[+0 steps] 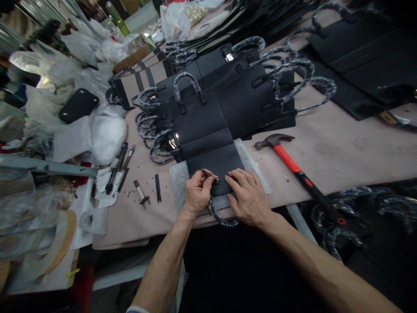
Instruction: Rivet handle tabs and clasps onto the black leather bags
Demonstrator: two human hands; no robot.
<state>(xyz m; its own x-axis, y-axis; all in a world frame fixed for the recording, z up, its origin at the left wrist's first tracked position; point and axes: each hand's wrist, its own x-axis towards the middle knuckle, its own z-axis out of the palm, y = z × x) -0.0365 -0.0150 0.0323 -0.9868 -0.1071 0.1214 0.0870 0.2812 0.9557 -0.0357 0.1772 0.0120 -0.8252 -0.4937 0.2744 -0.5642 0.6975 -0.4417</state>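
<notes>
In my left hand [197, 193], pinched between thumb and fingers, is a short metal punch [206, 173], tilted over a black leather panel [213, 161]. Its lower end is mostly hidden by my fingertips. My right hand [249, 198] rests on the right side of the panel, fingers spread and holding nothing. Under the panel lies a grey slab [179, 180], its edges showing on both sides. A plastic-wrapped handle [228, 223] hangs at the panel's near edge. The panel joins a flat black bag body [200, 119] stretching away from me.
A claw hammer [288, 158] with a red and black handle lies to the right. On the left are a two-pronged punch [141, 194], a dark slim tool [158, 188] and scattered black bits. More bag pieces [252, 95] are stacked behind; plastic bags [107, 134] crowd the left.
</notes>
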